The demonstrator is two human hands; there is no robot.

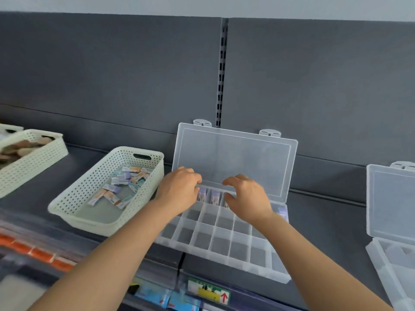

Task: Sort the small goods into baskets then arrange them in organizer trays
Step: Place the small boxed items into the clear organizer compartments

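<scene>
Observed: a clear organizer tray (224, 241) lies on the dark shelf (325, 221), its lid (233, 158) thrown back and leaning on the back panel (112, 75) — this leaves every compartment open from above. Just left of it stands a cream perforated basket (67, 212) holding a loose heap of small packets (125, 185), set close, in my judgement, so that the reach from stock to tray is short.

Both hands work over the far row of the tray. The left hand (179, 187) is curled down over the far-left compartments; its fingertips are hidden, and I cannot tell whether it pinches anything. The right hand (247, 198) hangs just right of it, thumb and forefinger a narrow way apart with nothing seen between them. Between the hands, upright packets (214, 197) stand on end in the far compartments — standing them so likely saves room. The near rows hold nothing that shows.

Judgement: filling is at an early stage, far row first. A second basket (33, 162) with brownish goods (18, 149) sits far left; a second organizer (390, 209) stands open at right
</scene>
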